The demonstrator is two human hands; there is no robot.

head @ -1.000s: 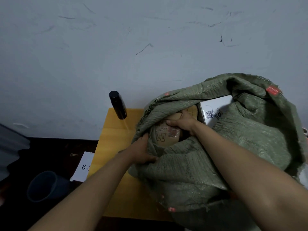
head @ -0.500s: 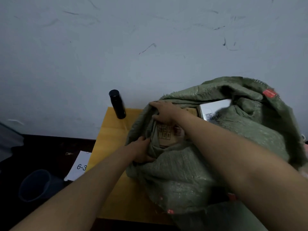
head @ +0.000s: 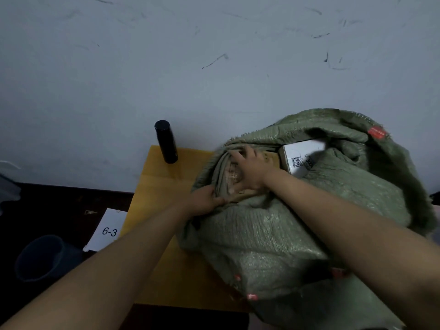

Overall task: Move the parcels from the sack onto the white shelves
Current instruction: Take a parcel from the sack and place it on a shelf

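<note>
I am seeing the right hand point(head: 250, 170) lying spread on a brown cardboard parcel point(head: 232, 179) in the mouth of the green woven sack point(head: 273, 234), while the left hand point(head: 204, 201) is pinching the sack's near-left edge. Two parcels are showing: the brown one and a white box point(head: 302, 156) to its right, bearing a QR label.

The sack point(head: 273, 234) lies on the right of the counter point(head: 162, 186); two parcels sit in its mouth, one point(head: 301, 156) right of the other point(head: 234, 184); a bottle point(head: 166, 141) stands behind-left; a paper sheet point(head: 108, 231) and a bucket point(head: 40, 257) lie left of the counter.
</note>
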